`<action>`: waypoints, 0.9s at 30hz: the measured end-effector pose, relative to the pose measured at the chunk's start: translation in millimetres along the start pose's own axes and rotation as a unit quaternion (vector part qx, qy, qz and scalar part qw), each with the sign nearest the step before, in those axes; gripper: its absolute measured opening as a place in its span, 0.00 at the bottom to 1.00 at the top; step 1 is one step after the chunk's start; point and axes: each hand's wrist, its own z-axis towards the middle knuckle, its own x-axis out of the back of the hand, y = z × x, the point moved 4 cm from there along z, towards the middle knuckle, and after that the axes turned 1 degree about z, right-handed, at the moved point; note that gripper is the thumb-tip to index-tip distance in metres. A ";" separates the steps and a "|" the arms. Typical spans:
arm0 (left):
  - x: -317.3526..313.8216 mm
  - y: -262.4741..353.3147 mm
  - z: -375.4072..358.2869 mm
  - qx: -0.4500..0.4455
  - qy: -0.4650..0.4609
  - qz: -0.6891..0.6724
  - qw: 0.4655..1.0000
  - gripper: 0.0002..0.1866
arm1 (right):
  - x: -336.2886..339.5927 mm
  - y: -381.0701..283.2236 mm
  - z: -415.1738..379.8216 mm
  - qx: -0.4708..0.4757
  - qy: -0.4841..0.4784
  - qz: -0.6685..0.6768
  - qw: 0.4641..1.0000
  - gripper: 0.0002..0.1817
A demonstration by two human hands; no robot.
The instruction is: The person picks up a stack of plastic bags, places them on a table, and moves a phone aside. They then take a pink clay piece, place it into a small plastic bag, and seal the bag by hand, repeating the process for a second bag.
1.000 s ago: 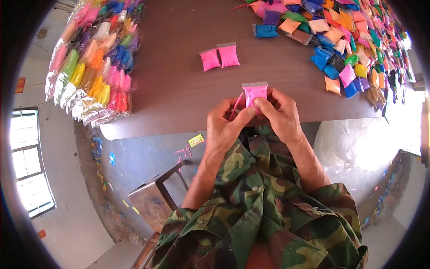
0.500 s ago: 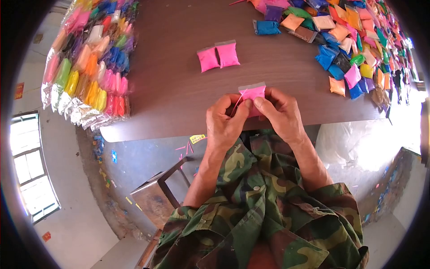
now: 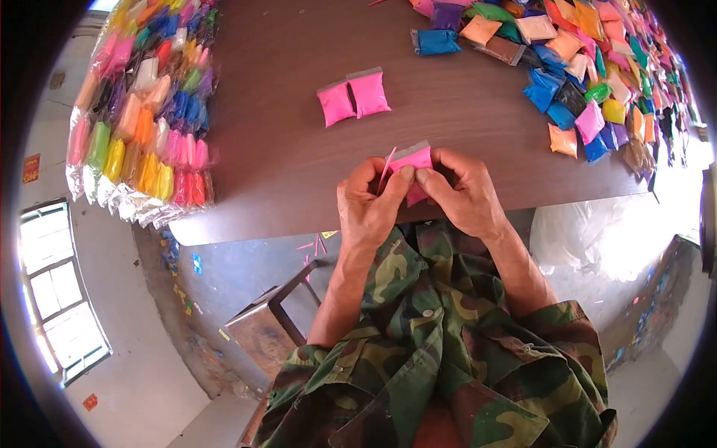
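A small pink packet with a clear plastic top edge is held between both hands at the table's near edge. My left hand pinches its left side, thumb on top. A thin pink stick also sits in the left fingers, pointing up beside the packet. From the other side, my right hand grips the packet with its thumb on the front, close to the left thumb. The fingers behind the packet are hidden. Farther up the table lie two more pink packets, a left one and a right one, side by side.
Shiny clear-wrapped rows of coloured packets are stacked at the table's left. A loose heap of coloured packets covers the right side. Below the brown table stands a stool, with pink scraps on the floor.
The held packet has tilted, its right end higher, and my thumbs are closer together. The pink stick stands more upright. The whole view has shifted slightly.
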 end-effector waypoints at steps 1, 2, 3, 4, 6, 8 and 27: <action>-1.2 2.3 0.8 -0.011 0.003 0.000 1.000 0.11 | -1.0 0.4 0.6 0.010 0.009 0.039 0.999 0.10; -1.3 3.5 1.2 -0.002 -0.004 0.015 1.000 0.11 | -2.3 2.1 1.4 0.020 0.019 0.079 0.997 0.10; -0.5 5.0 1.1 0.007 -0.011 0.030 0.999 0.11 | -2.0 2.9 1.7 0.031 0.029 0.118 0.992 0.10; -0.5 5.5 0.8 0.015 -0.019 0.045 0.999 0.11 | 0.3 3.1 2.1 0.030 0.027 0.093 0.995 0.10; -1.4 3.9 -0.2 0.014 -0.027 0.023 0.999 0.10 | 5.7 4.0 2.8 0.029 0.024 0.045 0.998 0.10; -2.5 2.9 -1.0 0.021 -0.023 -0.007 0.999 0.10 | 4.4 4.2 1.9 0.035 0.030 0.013 0.999 0.09; 4.2 8.9 3.0 0.064 0.027 -0.059 0.996 0.12 | 4.3 3.7 -4.6 -0.005 -0.002 0.047 0.999 0.15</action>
